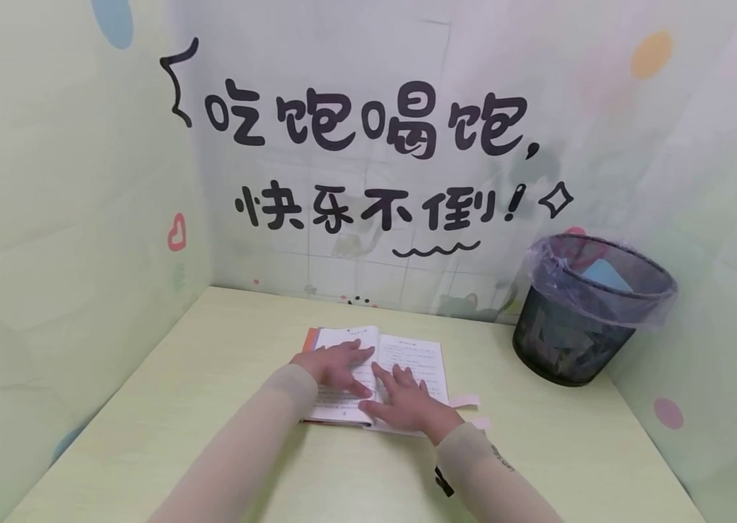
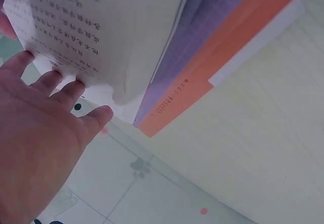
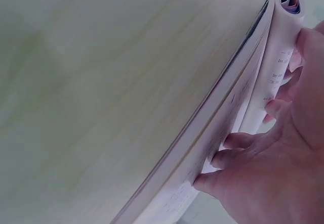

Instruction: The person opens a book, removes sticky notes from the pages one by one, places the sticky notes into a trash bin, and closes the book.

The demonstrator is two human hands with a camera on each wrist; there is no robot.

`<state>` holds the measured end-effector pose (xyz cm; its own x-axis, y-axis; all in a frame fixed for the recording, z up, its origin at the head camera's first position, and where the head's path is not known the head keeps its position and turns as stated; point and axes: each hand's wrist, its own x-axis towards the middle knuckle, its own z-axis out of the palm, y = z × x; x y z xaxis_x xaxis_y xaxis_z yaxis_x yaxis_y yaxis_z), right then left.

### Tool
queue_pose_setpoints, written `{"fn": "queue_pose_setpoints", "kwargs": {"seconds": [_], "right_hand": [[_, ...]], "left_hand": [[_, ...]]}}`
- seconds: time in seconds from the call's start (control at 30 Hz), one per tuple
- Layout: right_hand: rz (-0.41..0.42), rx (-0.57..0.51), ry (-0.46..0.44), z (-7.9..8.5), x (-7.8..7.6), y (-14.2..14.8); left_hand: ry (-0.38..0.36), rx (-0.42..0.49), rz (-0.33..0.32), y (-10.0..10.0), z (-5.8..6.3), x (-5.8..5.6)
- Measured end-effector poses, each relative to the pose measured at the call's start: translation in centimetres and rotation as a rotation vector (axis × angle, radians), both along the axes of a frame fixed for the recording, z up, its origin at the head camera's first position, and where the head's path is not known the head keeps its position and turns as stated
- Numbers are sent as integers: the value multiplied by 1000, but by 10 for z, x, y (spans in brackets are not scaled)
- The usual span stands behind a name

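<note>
An open book (image 1: 412, 350) with printed text lies on the table in the head view. My left hand (image 1: 340, 365) rests with spread fingers on its left page, fingertips reaching toward the middle fold. Spread over the lower part of the right page is my right hand (image 1: 407, 402), its thumb near the fold. In the left wrist view, an orange cover flap (image 2: 202, 77) and a purple sheet show under the page edge. The right wrist view has the right fingertips (image 3: 220, 158) touching the page beside the thick page block. Pink paper strips (image 1: 466, 401) stick out at the book's right side.
A black mesh wastebasket (image 1: 571, 341) with a clear plastic liner stands at the back right of the pale wooden table (image 1: 211, 341), something light blue inside it. Printed wall sheets (image 1: 368, 167) with dark lettering enclose the table at the back and both sides.
</note>
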<state>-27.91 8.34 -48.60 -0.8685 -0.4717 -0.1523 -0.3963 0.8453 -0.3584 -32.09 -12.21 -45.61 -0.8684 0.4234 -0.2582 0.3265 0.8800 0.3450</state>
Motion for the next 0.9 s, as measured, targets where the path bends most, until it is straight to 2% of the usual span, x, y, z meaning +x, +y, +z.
{"fn": "queue_pose_setpoints", "kwargs": {"seconds": [0.17, 0.33, 0.43, 0.57, 0.67, 0.73, 0.9], "right_hand": [[14, -3, -16, -1, -3, 6], [22, -1, -19, 3, -14, 19], [-57, 7, 27, 7, -23, 31], [-274, 65, 93, 10, -35, 52], [-398, 122, 87, 11, -40, 66], [-430, 149, 63, 12, -40, 72], [-404, 149, 8, 14, -39, 73]], "left_hand": [[7, -10, -4, 5, 1, 1], [-2, -3, 12, 8, -1, 1], [-3, -11, 19, 7, 1, 3], [17, -16, 9, 7, -2, 2], [24, -17, -3, 6, -4, 0], [17, -20, -4, 6, -1, 3], [14, -11, -11, 4, -2, 3]]}}
